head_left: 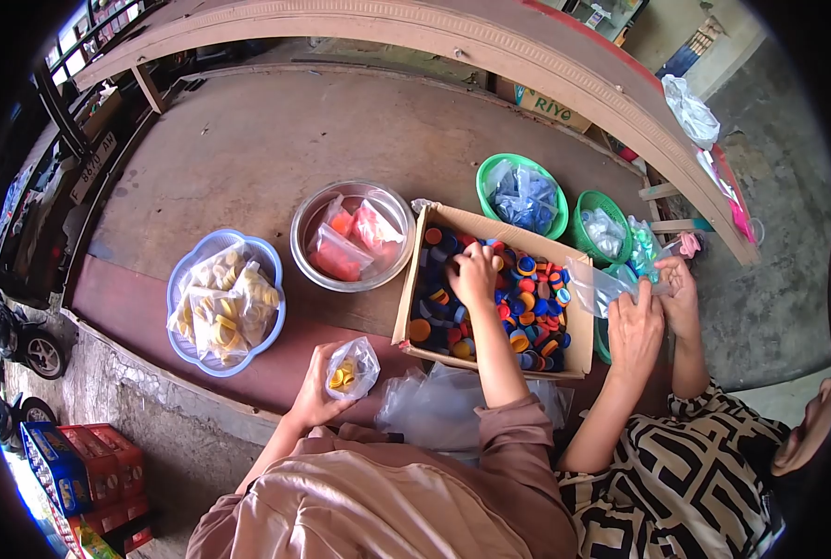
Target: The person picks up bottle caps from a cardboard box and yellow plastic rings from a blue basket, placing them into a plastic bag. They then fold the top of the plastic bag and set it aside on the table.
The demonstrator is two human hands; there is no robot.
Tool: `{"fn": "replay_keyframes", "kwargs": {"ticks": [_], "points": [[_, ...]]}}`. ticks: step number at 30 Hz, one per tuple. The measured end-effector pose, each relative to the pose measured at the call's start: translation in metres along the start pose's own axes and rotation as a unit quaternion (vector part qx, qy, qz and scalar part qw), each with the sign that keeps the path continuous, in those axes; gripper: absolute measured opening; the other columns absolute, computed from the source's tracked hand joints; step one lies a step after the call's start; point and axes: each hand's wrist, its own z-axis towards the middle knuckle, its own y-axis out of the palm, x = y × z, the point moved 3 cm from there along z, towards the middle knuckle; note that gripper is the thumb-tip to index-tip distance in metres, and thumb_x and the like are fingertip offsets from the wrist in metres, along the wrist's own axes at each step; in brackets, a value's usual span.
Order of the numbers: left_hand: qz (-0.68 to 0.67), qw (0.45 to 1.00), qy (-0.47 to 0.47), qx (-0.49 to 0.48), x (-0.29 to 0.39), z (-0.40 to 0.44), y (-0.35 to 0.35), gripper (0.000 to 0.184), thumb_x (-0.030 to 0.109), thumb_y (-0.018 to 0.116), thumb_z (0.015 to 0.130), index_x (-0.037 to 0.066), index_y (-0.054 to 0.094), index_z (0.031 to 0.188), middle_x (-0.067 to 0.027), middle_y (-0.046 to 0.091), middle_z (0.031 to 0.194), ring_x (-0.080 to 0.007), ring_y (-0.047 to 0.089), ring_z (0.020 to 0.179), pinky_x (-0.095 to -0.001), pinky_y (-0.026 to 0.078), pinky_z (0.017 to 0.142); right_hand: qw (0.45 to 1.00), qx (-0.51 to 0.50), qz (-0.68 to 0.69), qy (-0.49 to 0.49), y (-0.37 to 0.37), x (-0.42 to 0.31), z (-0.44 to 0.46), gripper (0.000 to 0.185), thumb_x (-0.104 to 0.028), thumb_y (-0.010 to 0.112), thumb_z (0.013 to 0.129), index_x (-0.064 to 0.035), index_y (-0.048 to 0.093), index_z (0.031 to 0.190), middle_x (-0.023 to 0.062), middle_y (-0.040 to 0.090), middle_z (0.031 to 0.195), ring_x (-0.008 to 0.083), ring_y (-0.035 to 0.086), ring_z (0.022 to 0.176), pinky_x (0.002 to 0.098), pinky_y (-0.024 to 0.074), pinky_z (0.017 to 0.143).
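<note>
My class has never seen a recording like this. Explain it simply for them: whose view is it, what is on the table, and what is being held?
No machine here: one head-worn camera looks down at a person's bare hands. The left hand holds a clear plastic bag containing yellow caps; the right hand reaches among colourful caps in an open cardboard box. On the brown table also sit a blue scalloped basket, a round metal bowl and green baskets, all holding bags. At right, a co-worker handles another clear bag.
</note>
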Motion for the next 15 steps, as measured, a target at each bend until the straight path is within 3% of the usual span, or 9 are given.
{"fn": "replay_keyframes", "kwargs": {"ticks": [4,6,9,13,15], "points": [[-0.004,1.0,-0.007,0.006,-0.002,-0.001,-0.001,0.082,0.02,0.077,0.061,-0.002,0.034,0.127,-0.021,0.041,0.118,-0.037,0.045,0.111,-0.0418,0.037,0.096,0.999,0.018,-0.048,-0.013,0.013,0.004,0.006,0.013,-0.024,0.072,0.067,-0.0126,0.068,0.074,0.004,0.051,0.09,0.0243,0.047,0.096,0.038,0.0356,0.083],[-0.005,1.0,-0.009,0.007,-0.001,-0.002,0.0,0.082,0.019,0.077,0.06,-0.002,0.034,0.127,-0.0211,0.041,0.118,-0.0371,0.044,0.111,-0.0419,0.037,0.096,0.999,0.024,0.014,0.029,0.016,0.015,0.005,0.011,-0.024,0.072,0.067,-0.0158,0.068,0.073,0.0036,0.054,0.086,0.0256,0.05,0.093,0.04,0.0382,0.079],[-0.009,1.0,-0.01,0.009,-0.001,-0.001,-0.001,0.082,0.017,0.077,0.059,-0.002,0.034,0.127,-0.021,0.041,0.118,-0.0373,0.044,0.112,-0.042,0.037,0.097,0.988,0.112,0.1,0.046,0.002,0.029,-0.001,0.01,-0.025,0.072,0.068,-0.0161,0.068,0.07,0.0029,0.057,0.083,0.025,0.054,0.089,0.0426,0.0408,0.074],[-0.023,1.0,-0.012,0.01,0.002,0.001,0.0,0.082,0.017,0.077,0.059,-0.002,0.035,0.127,-0.0209,0.041,0.119,-0.0374,0.043,0.113,-0.0421,0.036,0.098,0.951,0.198,0.232,0.054,-0.038,0.026,-0.01,0.013,-0.013,0.073,0.069,-0.0038,0.066,0.074,0.008,0.059,0.084,0.027,0.057,0.079,0.0373,0.0447,0.073],[-0.021,1.0,-0.006,0.01,0.004,0.002,0.0,0.082,0.017,0.077,0.059,-0.001,0.035,0.127,-0.0206,0.041,0.12,-0.0372,0.043,0.113,-0.0422,0.035,0.098,0.921,0.235,0.306,0.051,-0.07,-0.009,-0.024,0.011,-0.008,0.073,0.068,-0.0035,0.064,0.072,0.0081,0.057,0.085,0.0257,0.056,0.078,0.0365,0.0439,0.071]]}}
